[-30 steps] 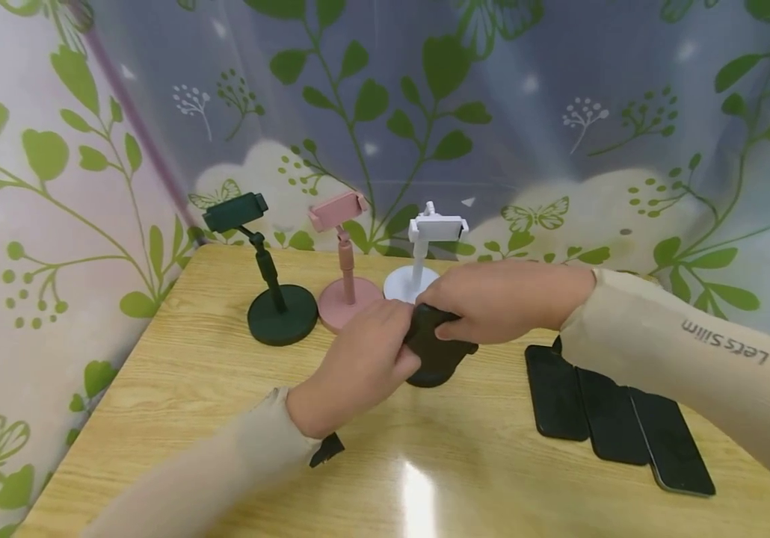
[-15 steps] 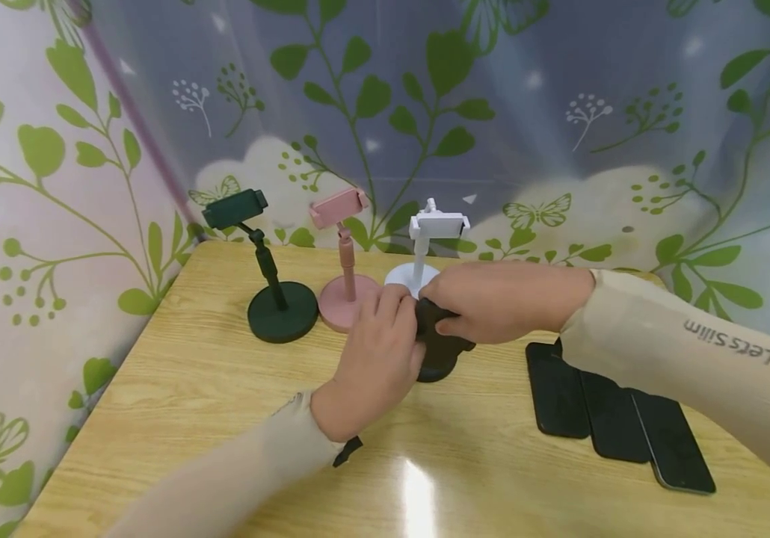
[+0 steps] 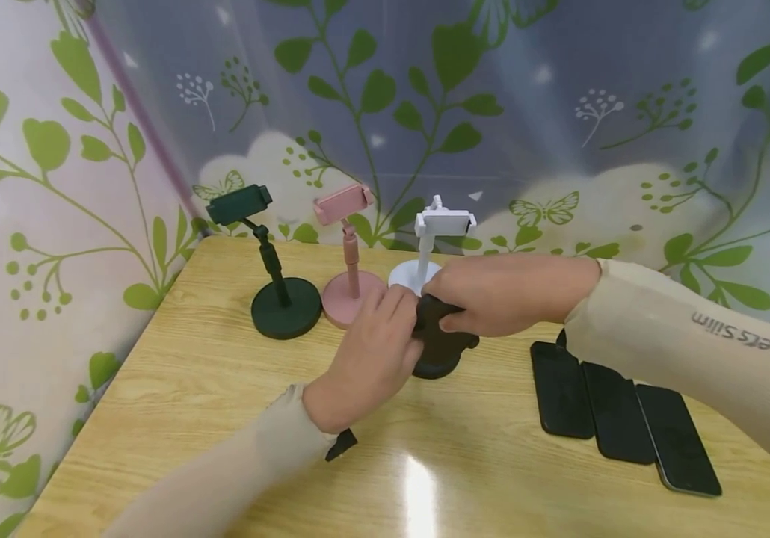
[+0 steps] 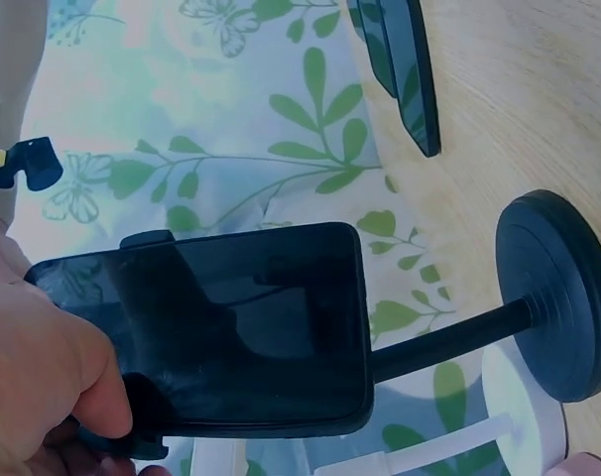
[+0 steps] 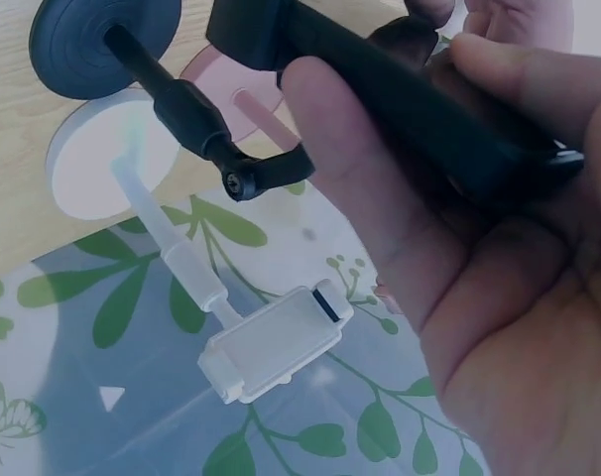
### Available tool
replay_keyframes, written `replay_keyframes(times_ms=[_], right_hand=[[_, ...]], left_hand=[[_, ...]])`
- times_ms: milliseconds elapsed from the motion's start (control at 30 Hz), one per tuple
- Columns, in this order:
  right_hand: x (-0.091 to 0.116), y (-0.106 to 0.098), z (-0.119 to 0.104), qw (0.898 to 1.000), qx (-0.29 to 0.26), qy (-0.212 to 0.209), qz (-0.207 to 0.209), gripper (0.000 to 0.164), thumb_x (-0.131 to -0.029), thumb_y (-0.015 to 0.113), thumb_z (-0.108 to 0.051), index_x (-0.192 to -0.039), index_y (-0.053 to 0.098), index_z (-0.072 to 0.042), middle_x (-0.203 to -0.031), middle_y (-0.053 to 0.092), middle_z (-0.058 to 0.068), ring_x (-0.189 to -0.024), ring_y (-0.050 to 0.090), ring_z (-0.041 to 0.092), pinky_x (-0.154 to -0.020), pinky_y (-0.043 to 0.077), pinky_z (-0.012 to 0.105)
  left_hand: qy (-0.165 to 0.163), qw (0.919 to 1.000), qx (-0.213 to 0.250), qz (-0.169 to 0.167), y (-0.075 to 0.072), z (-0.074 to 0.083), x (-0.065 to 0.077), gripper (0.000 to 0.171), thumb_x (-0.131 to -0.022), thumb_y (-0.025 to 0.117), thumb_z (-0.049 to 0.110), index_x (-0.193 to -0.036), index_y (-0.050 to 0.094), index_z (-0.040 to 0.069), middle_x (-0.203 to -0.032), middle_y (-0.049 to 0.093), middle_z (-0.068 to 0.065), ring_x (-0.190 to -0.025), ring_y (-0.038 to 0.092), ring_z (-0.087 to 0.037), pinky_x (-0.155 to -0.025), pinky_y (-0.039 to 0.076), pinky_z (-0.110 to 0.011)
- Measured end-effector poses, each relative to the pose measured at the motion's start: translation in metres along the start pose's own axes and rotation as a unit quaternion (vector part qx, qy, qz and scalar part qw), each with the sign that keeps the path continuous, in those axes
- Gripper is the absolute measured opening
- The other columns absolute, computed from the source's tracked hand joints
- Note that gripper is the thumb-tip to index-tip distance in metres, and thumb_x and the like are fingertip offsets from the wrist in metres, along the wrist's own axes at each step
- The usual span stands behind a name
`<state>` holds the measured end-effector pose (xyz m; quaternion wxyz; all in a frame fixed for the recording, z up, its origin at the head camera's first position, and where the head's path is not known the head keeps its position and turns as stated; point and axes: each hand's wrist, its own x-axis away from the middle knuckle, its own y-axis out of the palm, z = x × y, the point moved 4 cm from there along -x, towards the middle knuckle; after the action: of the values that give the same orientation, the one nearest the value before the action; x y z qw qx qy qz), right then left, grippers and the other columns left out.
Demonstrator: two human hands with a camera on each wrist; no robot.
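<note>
A black phone stand stands on the table, a dark phone lying across its holder. In the head view, my right hand grips the top of the holder from the right, thumb on the near side. My left hand holds the holder's left side with bent fingers, overlapping the phone there. In the left wrist view, a thumb and fingers pinch the clamp at the phone's lower edge. Seen from the right wrist, the right fingers and thumb wrap the black holder; fingers of the other hand show above it.
Behind stand a dark green phone stand, a pink one and a white one, their holders raised. Several dark phones lie side by side at the right of the wooden table. A leaf-patterned curtain hangs behind.
My left hand has shifted slightly up and right along the holder, its fingers now reaching farther over the top. The right hand keeps its grip with little movement.
</note>
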<state>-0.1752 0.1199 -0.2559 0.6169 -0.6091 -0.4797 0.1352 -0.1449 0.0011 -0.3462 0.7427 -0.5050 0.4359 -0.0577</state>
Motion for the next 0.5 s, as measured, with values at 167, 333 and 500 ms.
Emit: replay_keyframes(times_ms=[167, 333, 500], right_hand=[[0.0019, 0.0000, 0.0024, 1.000, -0.008, -0.017, 0.006, 0.008, -0.094, 0.059, -0.017, -0.086, 0.059, -0.016, -0.071, 0.054, -0.006, -0.060, 0.050, 0.008, -0.061, 0.042, 0.027], [0.0044, 0.0007, 0.0061, 0.999, -0.026, -0.016, 0.008, 0.004, -0.095, 0.059, -0.018, -0.091, 0.061, -0.017, -0.076, 0.056, -0.008, -0.064, 0.052, 0.008, -0.063, 0.043, 0.028], [0.0075, 0.0025, 0.0101, 0.999, -0.039, -0.024, 0.021, 0.006, -0.095, 0.059, -0.019, -0.089, 0.059, -0.018, -0.074, 0.053, -0.008, -0.062, 0.050, 0.007, -0.062, 0.042, 0.028]], left_hand=[[0.003, 0.9993, 0.036, -0.012, -0.0004, -0.0028, 0.0003, 0.015, -0.082, 0.055, 0.005, -0.095, 0.049, 0.006, -0.097, 0.046, -0.005, -0.088, 0.036, -0.021, -0.081, 0.032, -0.031], [-0.003, 0.9988, 0.047, -0.016, -0.0004, -0.0053, 0.0015, 0.018, -0.083, 0.053, 0.005, -0.101, 0.051, 0.006, -0.099, 0.047, -0.004, -0.090, 0.037, -0.021, -0.081, 0.034, -0.030], [0.002, 0.9992, 0.038, -0.015, -0.0016, -0.0035, 0.0006, 0.021, -0.083, 0.053, 0.005, -0.104, 0.052, 0.006, -0.100, 0.048, -0.004, -0.091, 0.038, -0.021, -0.083, 0.034, -0.031]])
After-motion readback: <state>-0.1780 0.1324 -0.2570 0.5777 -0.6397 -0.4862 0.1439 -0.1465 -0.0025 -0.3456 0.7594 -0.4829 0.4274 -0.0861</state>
